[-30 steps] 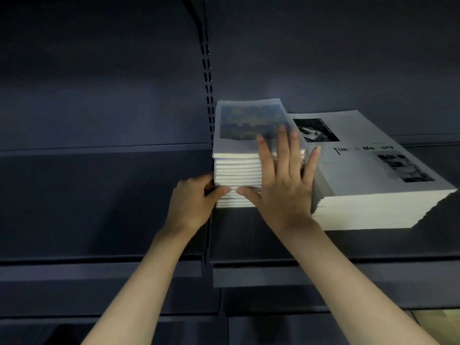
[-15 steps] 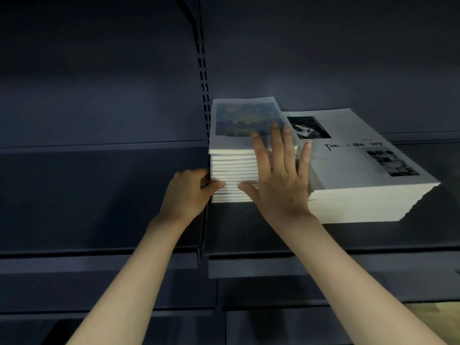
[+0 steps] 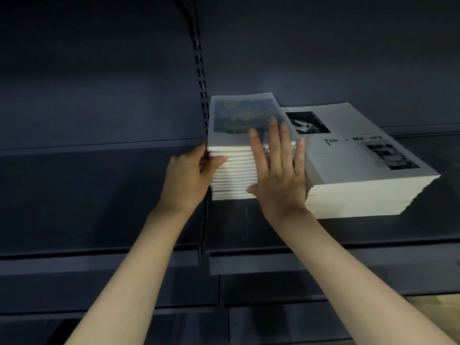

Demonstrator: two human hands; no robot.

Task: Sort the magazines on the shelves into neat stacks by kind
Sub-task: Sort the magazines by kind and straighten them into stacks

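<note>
Right hand [image 3: 278, 175] spread flat, fingers straight and a bit apart, palm against the front edge of the small stack [image 3: 234, 175], fingertips reaching up over its top cover; thumb out low to the left at the stack's lower edges; forearm comes up from bottom right. Left hand [image 3: 189, 175] curled at the stack's left side, thumb lying across the front page edges near the top, fingers wrapped round behind the left corner so their tips are hidden; forearm rises from bottom left, wrist bent slightly inward. Small stack sits between the two hands on the shelf [image 3: 249, 225], top cover a blurry blue-yellow picture; big stack [image 3: 361, 185] just right of the right hand, touching or nearly touching the small one, cover white with black photos and partly readable title, its lower copies fanned out at the right corner; slotted upright [image 3: 202, 100] above the left hand.
</note>
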